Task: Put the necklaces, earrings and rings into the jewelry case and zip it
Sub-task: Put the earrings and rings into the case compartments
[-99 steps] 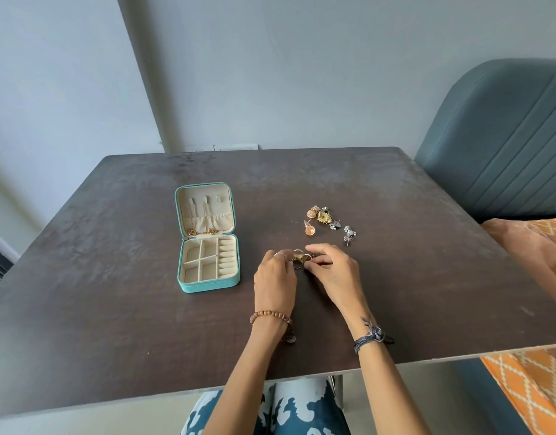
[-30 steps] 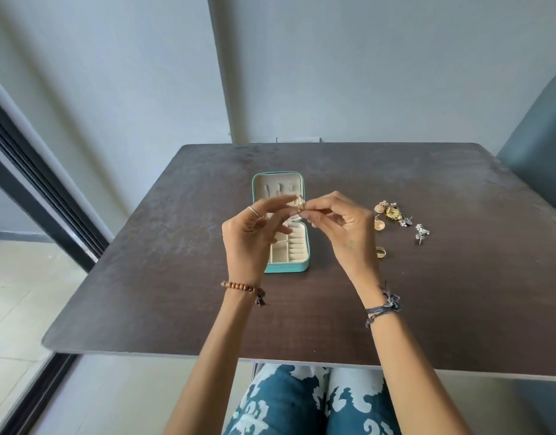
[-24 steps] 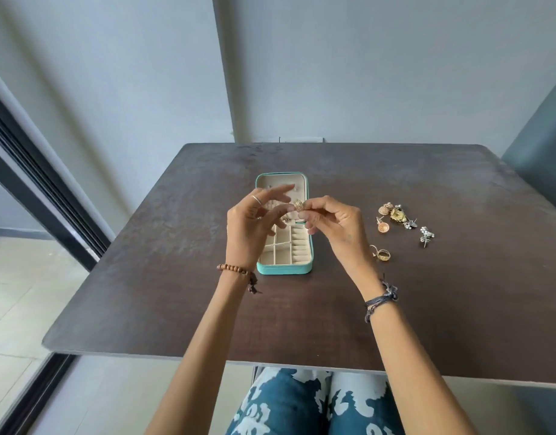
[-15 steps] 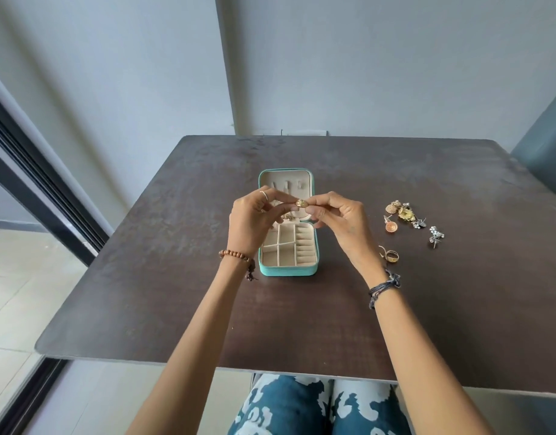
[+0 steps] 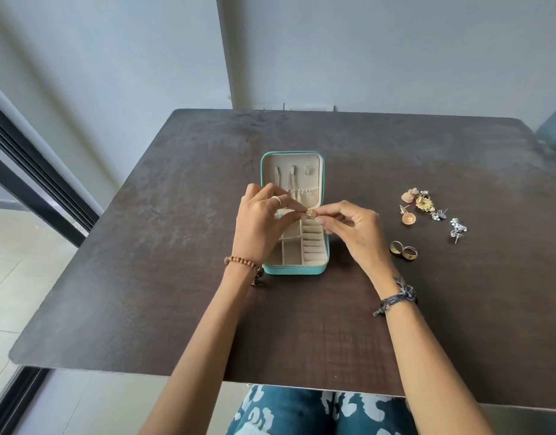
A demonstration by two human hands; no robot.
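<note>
A teal jewelry case (image 5: 294, 270) lies open on the dark table (image 5: 176, 277), its cream lid flat behind the compartment tray. Above the tray, my left hand (image 5: 261, 227) and my right hand (image 5: 355, 233) pinch one small gold piece (image 5: 311, 213) between their fingertips; I cannot tell whether it is a ring or an earring. Two gold rings (image 5: 403, 250) lie to the right of my right hand. Farther right sits a cluster of gold earrings (image 5: 419, 204) and a silver earring (image 5: 457, 229).
The table's front edge runs just before my lap. A dark window frame (image 5: 34, 183) stands at the left beside the floor. A grey-blue chair back (image 5: 553, 133) shows at the far right edge. The wall rises behind the table.
Both hands picked a gold piece up from the table near the rings and carried it left over the open case. The view has shifted, so the case now sits centred.
</note>
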